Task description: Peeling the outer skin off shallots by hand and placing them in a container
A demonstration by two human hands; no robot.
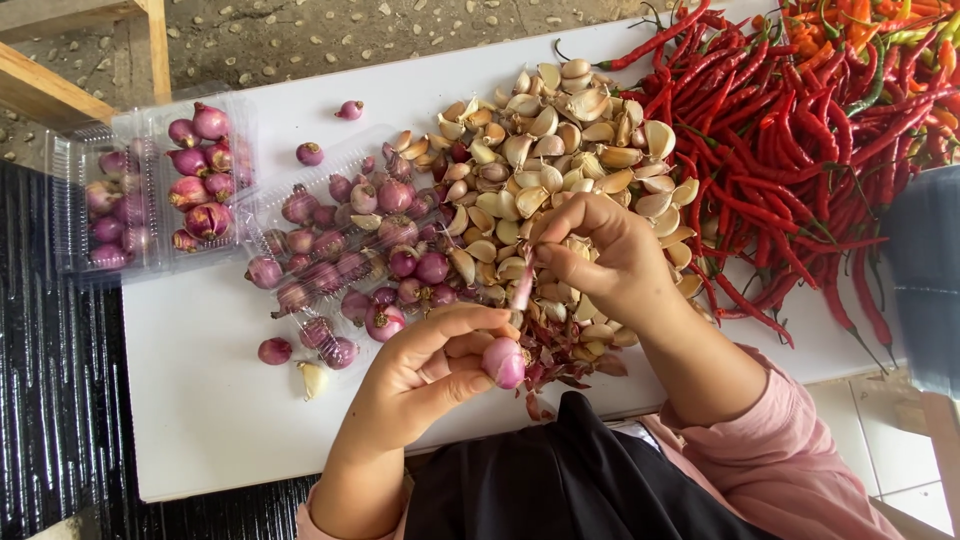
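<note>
Peeling was under way: the left hand (425,365) gripped a half-skinned shallot (504,361) above the white board's (200,400) near edge while the right hand (597,262) pinched its loosened skin strip (521,292), likely needing a steady pull away.

The left hand (430,365) is curled palm-up, thumb and fingers closed in a pinch at its fingertips. The right hand (600,260) arches above it, wrist bent, thumb and forefinger pinched together pointing down. Both forearms angle inward, pink sleeves pushed back.
</note>
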